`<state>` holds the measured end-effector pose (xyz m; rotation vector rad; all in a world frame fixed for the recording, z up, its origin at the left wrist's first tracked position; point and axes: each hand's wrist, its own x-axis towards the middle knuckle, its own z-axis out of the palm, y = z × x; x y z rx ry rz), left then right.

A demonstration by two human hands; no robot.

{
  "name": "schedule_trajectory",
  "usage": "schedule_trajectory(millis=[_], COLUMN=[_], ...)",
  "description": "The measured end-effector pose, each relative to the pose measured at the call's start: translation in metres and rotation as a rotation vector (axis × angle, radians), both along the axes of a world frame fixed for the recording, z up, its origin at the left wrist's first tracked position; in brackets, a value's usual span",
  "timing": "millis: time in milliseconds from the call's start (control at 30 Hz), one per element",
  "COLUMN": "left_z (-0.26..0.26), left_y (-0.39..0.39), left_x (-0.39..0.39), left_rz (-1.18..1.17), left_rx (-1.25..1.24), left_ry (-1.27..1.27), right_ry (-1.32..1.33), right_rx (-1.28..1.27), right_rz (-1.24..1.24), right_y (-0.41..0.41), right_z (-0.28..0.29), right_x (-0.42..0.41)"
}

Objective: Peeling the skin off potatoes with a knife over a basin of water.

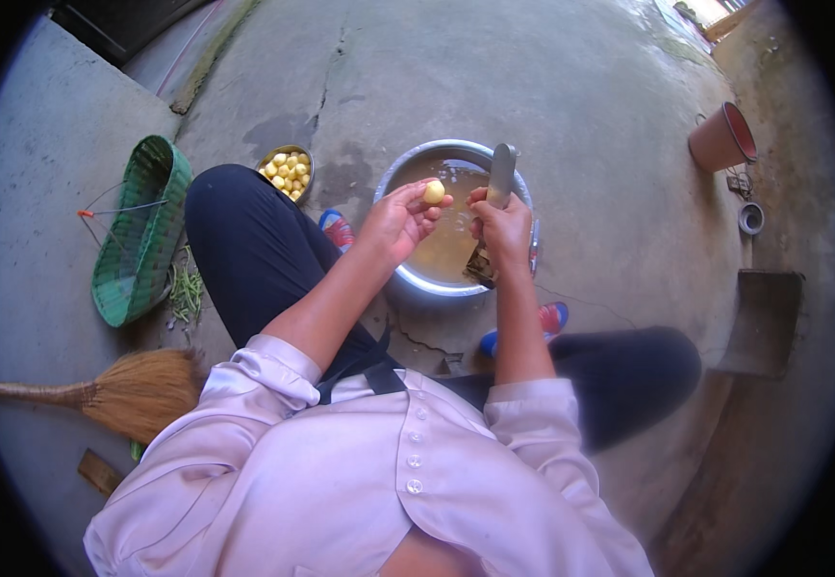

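My left hand (404, 220) holds a small, round, pale yellow peeled vegetable (434, 192), likely a potato, at its fingertips. In my right hand (504, 223) is a flat metal tool (502, 172), its rounded grey end pointing up and away from me. A darker, framed end sticks out below the fist; its exact kind is unclear. Both hands are over a wide metal basin (453, 290) of murky brownish water (435, 252). Beyond my left knee, a round metal bowl (308, 193) is filled with several similar yellow pieces (287, 172).
On the left lie a green woven basket (111, 288), green bean pods (186, 292), a straw broom (143, 389) and a wood block (98, 472). At right are a reddish bucket (713, 144), a small metal container (751, 218) and a dustpan (764, 324). The concrete floor (417, 86) is cracked.
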<state>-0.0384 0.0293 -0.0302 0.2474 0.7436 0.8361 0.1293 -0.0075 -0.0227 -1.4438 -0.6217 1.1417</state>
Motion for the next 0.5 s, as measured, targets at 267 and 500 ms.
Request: schedule_trajectory(millis=[267, 500], left_z=[0.011, 0.014], left_y=[-0.005, -0.006], left_x=[0.007, 0.007], left_rz=[-0.029, -0.095], left_rx=[0.136, 0.264], left_ry=[0.211, 0.346], right_ry=[-0.007, -0.053], right_rx=[0.012, 0.002], right_rz=[0.149, 0.215], right_y=[-0.002, -0.002], right_z=[0.022, 0.020], right_x=[-0.010, -0.008])
